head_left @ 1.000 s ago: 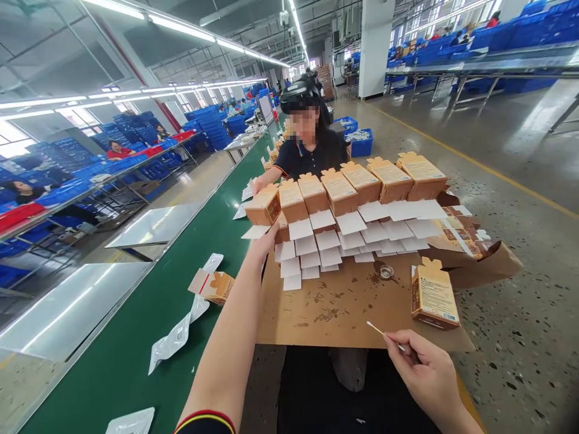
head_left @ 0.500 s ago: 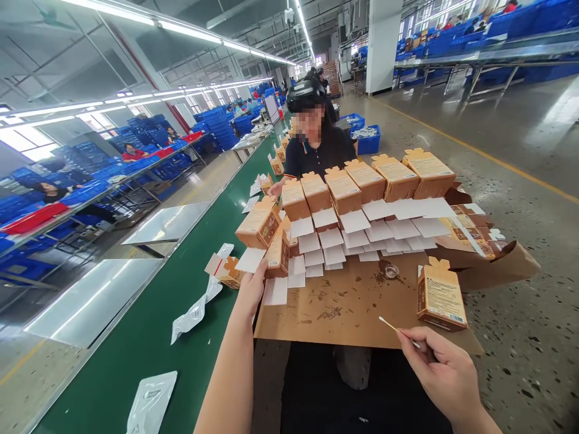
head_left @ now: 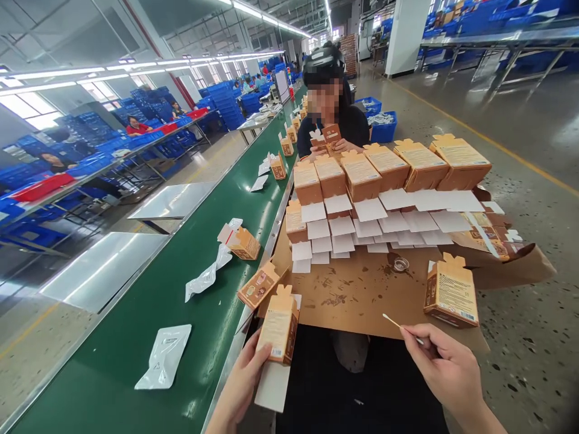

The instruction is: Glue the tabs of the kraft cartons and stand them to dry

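Observation:
My left hand (head_left: 242, 381) grips a brown carton (head_left: 277, 322) at the cardboard's near left edge; its notched top flap points away and a white flap hangs open toward me. Just behind it, a second brown carton (head_left: 257, 286) lies tilted over the belt's edge; whether my fingers touch it I cannot tell. My right hand (head_left: 446, 367) pinches a cotton swab (head_left: 391, 321), its white tip pointing left above the cardboard's front edge. A small clear dish (head_left: 401, 264) sits on the wet-spotted cardboard (head_left: 362, 295). Right of it stands a single carton (head_left: 451, 292).
Stacked cartons (head_left: 357, 172) with white flaps hanging out fill the far side of the cardboard. On the left, the green conveyor belt (head_left: 149, 307) carries silver pouches (head_left: 165, 357) and an open carton (head_left: 244, 242). A co-worker (head_left: 332, 114) opposite holds a carton.
My left hand has come down toward me from the stack with the carton, while a second carton now lies behind it. My right hand barely moved. The co-worker now holds up a carton.

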### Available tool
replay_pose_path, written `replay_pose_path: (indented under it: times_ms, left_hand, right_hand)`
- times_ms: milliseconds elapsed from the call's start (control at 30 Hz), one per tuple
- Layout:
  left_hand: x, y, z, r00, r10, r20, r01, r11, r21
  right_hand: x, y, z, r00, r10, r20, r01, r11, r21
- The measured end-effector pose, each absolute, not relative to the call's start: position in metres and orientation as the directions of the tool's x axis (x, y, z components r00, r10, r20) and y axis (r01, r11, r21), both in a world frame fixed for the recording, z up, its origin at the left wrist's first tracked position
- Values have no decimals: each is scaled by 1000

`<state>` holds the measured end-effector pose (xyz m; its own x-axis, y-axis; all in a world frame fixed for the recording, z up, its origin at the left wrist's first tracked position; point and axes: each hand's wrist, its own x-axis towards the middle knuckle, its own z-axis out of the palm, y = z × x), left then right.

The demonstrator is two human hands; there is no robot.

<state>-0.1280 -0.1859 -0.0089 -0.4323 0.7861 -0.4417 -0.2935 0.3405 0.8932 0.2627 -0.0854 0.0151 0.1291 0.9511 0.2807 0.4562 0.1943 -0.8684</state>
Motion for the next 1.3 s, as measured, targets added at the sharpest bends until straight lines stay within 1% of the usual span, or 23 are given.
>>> replay_pose_path:
  times_ms: [67,100,167,233,300,333,400,433,500,567,633,867,1033,1067,1100,1200,1233,1300]
  left_hand:
    - [-118,-197,-3,-241,770,-591,-409,472,781]
    - [-113,-201,0,-155,770,-619,-432,511,743]
    - [-103,-203,3,-74,789,-611,-448,521,727]
    - [-94,-194,3,-113,820,-560,-458,457,762]
    - [-85,-175,1,-237,847,-475,-443,341,829]
    - [-80,-162,0,-297,855,-426,-416,285,863]
    - [-70,-134,-3,-372,865,-336,-347,206,915]
    - [-66,-120,-4,-390,870,-302,-317,182,931]
    - [-59,-97,-7,-400,879,-259,-275,154,949]
    - [-56,-82,-10,-412,882,-227,-234,139,962]
    - [-55,-74,-14,-429,880,-205,-189,134,973]
    - [-51,-74,-26,-449,868,-211,-154,158,975]
    - [-48,-73,-24,-439,879,-186,-132,142,981]
    - [-48,-72,-24,-438,880,-183,-133,138,981]
    - [-48,-72,-24,-437,880,-183,-136,136,981]
    - [-47,-72,-24,-442,878,-183,-131,139,982]
    - [-47,-72,-24,-446,876,-183,-118,145,982]
    - [-48,-72,-24,-454,873,-179,-79,161,984]
  right_hand:
    - [263,-86,14,133,945,299,460,208,-863]
    - [264,-85,15,137,938,318,469,222,-855]
    - [272,-80,18,121,920,373,511,265,-818]
    - [283,-66,28,74,907,414,595,293,-748]
    - [296,-41,41,13,916,401,708,274,-650]
    - [301,-26,49,-13,935,356,772,235,-591]
    - [307,6,62,-66,975,213,875,159,-456]
    - [307,22,67,-73,987,146,916,124,-382]
    - [303,47,73,-104,994,21,960,106,-260]
    - [296,63,75,-119,990,-74,979,105,-176]
    - [291,71,73,-125,984,-124,985,108,-135]
    - [293,73,65,-130,980,-148,985,110,-133]
    - [297,75,67,-127,984,-123,988,114,-106]
    - [297,72,67,-136,987,-89,983,123,-135]
    - [296,66,67,-153,988,-33,969,143,-200]
    - [280,30,57,-218,958,186,841,281,-463]
    - [269,14,49,-246,943,225,792,330,-514]
    - [241,-20,30,-310,924,225,738,383,-556]
